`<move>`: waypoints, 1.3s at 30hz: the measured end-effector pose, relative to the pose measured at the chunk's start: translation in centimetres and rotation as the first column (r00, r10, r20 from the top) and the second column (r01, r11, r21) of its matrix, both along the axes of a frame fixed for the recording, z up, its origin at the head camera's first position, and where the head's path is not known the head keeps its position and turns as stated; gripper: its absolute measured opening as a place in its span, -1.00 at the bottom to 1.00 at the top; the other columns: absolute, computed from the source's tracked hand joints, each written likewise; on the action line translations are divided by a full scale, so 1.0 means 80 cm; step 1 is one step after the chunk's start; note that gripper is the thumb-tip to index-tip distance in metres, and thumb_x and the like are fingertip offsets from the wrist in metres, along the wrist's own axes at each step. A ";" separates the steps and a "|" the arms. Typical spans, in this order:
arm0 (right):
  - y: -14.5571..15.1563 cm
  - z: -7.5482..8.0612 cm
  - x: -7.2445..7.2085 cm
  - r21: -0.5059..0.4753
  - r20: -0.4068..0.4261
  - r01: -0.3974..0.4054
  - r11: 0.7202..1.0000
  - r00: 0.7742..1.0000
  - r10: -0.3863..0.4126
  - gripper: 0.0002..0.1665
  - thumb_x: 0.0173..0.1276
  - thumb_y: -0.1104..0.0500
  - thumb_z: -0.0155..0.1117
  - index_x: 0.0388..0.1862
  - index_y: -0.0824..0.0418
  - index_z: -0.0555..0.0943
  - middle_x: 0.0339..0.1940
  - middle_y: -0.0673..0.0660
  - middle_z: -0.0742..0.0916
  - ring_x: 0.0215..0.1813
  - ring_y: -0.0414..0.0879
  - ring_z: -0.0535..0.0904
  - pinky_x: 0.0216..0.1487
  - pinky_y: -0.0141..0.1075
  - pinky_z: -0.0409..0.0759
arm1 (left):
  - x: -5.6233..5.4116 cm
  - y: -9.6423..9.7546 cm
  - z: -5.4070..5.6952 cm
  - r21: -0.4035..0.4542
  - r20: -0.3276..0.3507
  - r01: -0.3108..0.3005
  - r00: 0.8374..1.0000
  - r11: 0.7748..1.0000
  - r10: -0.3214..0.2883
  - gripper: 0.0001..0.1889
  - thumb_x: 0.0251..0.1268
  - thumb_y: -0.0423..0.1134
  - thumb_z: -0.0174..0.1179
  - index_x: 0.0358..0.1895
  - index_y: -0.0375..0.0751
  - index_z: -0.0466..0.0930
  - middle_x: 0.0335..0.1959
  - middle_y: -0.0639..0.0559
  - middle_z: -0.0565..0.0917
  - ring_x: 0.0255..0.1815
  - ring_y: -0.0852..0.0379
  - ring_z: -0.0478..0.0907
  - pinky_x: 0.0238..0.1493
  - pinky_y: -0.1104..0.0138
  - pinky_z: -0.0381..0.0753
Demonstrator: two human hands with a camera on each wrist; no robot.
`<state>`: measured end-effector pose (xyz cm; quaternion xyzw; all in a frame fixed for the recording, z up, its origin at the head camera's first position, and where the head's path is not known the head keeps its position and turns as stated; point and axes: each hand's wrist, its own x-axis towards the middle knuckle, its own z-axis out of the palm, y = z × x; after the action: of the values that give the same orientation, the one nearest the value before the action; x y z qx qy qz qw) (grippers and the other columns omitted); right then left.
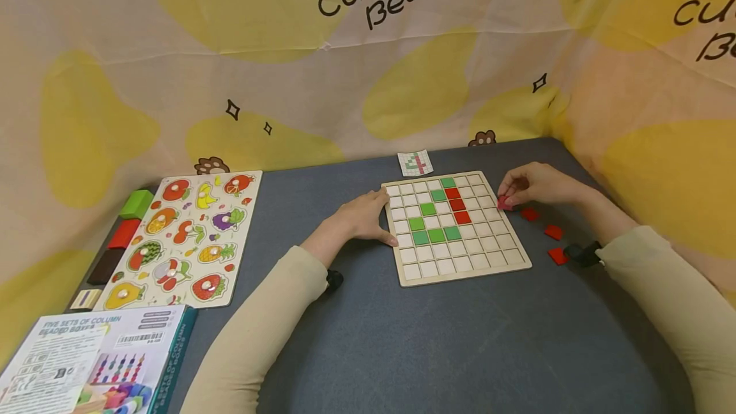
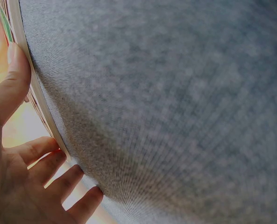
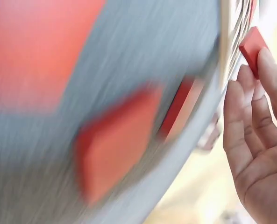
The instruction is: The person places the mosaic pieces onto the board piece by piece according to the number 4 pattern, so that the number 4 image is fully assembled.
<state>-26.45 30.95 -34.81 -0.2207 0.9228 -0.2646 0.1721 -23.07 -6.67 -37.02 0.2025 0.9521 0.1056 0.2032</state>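
A wooden grid board (image 1: 480, 262) lies on the table, bearing a slanting line and a short row of green square tiles (image 1: 436, 235) and a column of three red tiles (image 1: 457, 204). My left hand (image 1: 361, 216) rests at the board's left edge, thumb and fingers spread and touching the rim. By the right edge, my right hand (image 1: 533, 184) pinches a red square tile (image 3: 253, 50) between thumb and fingertips. Three loose red tiles (image 1: 554, 232) lie on the table beneath the right wrist. Behind the board, a small card (image 1: 415, 163) shows a green and red grid figure.
To the left lies a fruit puzzle board (image 1: 198, 241) beside green, red and dark blocks (image 1: 123, 233). A printed bead-set box (image 1: 98, 363) fills the near left corner. Patterned cloth (image 1: 322, 94) hangs behind the table and along its sides.
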 end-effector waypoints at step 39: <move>-0.008 0.005 -0.001 0.067 -0.053 0.002 0.998 0.999 0.001 -0.84 0.24 0.22 0.45 -0.18 0.09 0.76 -0.28 0.04 0.77 -0.26 -0.30 0.60 -0.16 -0.48 0.57 | -0.002 -0.001 -0.002 0.005 -0.006 -0.001 1.000 1.000 0.001 0.11 0.01 0.31 0.40 0.59 -0.04 0.05 0.67 0.00 -0.12 0.68 -0.06 -0.07 0.58 -0.06 0.16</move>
<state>-26.50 30.31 -34.38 -0.2215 0.9354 -0.2279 0.1550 -23.23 -6.78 -37.22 0.2030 0.9526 0.1072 0.1996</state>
